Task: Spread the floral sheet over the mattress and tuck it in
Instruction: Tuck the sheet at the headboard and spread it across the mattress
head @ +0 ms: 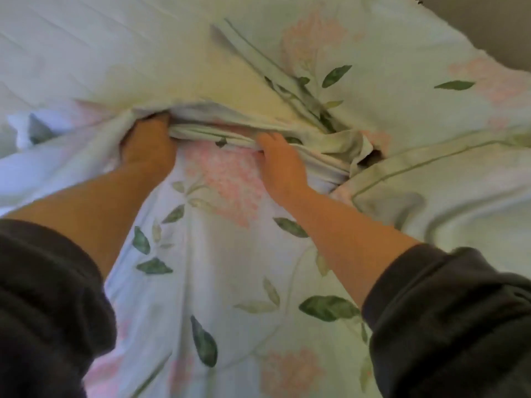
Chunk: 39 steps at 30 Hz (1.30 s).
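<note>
The floral sheet (227, 262) is pale, almost white, printed with soft pink flower clusters, dark and light green leaves and thin curving stems. It lies rumpled over the bed, covering the near part and the right side. On the right, a border with a thin green piped line runs across it and turns a corner. Through the middle the cloth is gathered into a thick, bunched ridge that runs from left to right between my hands, with loose folds spilling off its right end.

My right hand (283, 168) sits on top of that ridge. Its fingers (270, 139) are pressed together and curl over the gathered cloth, gripping it. My left hand (148, 147) is at the left end of the ridge, pushed in under a raised flap of the sheet. The cloth hides the fingers there, so I cannot tell whether they are spread or closed on the fabric.

Far and to the left, the white quilted mattress (71, 38) is bare, with stitched lines running across it. The sheet's raised edge lies against it just beyond my hands.

My dark sleeves (43, 297) are pushed up at the near corners, leaving both forearms bare.
</note>
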Each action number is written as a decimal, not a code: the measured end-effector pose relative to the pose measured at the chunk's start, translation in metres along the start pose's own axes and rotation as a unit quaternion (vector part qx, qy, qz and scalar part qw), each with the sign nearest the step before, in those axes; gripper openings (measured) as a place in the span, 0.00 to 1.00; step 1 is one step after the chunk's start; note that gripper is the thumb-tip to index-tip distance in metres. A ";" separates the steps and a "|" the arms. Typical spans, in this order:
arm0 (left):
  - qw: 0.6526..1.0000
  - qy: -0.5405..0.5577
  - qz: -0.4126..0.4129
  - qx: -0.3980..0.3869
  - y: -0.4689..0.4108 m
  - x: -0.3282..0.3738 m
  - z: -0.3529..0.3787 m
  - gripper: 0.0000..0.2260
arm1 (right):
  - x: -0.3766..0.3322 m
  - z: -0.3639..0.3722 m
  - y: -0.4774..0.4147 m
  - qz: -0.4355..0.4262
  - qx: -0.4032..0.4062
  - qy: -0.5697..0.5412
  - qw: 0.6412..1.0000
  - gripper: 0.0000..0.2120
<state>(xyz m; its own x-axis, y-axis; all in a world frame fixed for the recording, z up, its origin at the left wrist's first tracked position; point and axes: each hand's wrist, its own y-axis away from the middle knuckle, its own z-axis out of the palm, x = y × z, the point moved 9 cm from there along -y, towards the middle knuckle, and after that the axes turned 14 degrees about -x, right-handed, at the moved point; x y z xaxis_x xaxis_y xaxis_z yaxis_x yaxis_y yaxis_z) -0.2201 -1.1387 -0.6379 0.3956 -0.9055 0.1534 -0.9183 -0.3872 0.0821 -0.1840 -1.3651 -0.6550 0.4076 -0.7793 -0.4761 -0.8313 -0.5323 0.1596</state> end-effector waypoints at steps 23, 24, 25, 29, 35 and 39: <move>0.986 -0.026 -0.060 -0.155 -0.002 -0.034 0.044 0.40 | 0.103 0.006 -0.024 0.207 -0.170 0.107 0.957 0.30; 0.979 -0.017 -0.075 -0.187 -0.002 -0.043 0.057 0.38 | 0.108 0.009 -0.024 0.208 -0.185 0.103 0.955 0.25; 0.976 -0.004 -0.079 -0.203 -0.003 -0.048 0.064 0.32 | 0.108 0.008 -0.028 0.197 -0.174 0.095 0.960 0.19; 0.995 0.050 -0.045 -0.077 -0.034 -0.025 0.036 0.07 | 0.127 -0.032 -0.044 0.191 0.038 0.009 0.981 0.12; 0.985 0.086 -0.118 -0.087 -0.049 -0.002 0.078 0.21 | 0.176 -0.002 -0.070 0.205 0.032 0.012 0.978 0.15; 0.986 0.059 -0.116 -0.107 -0.055 -0.001 0.090 0.23 | 0.180 0.004 -0.080 0.208 -0.025 0.041 0.977 0.19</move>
<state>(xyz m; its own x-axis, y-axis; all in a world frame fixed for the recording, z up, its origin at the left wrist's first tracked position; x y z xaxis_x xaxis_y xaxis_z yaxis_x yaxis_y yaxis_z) -0.1707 -1.1324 -0.7315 0.6046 -0.7657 0.2194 -0.7841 -0.5236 0.3331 -0.0455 -1.4609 -0.7572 0.0692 -0.9543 -0.2908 -0.9129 -0.1781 0.3673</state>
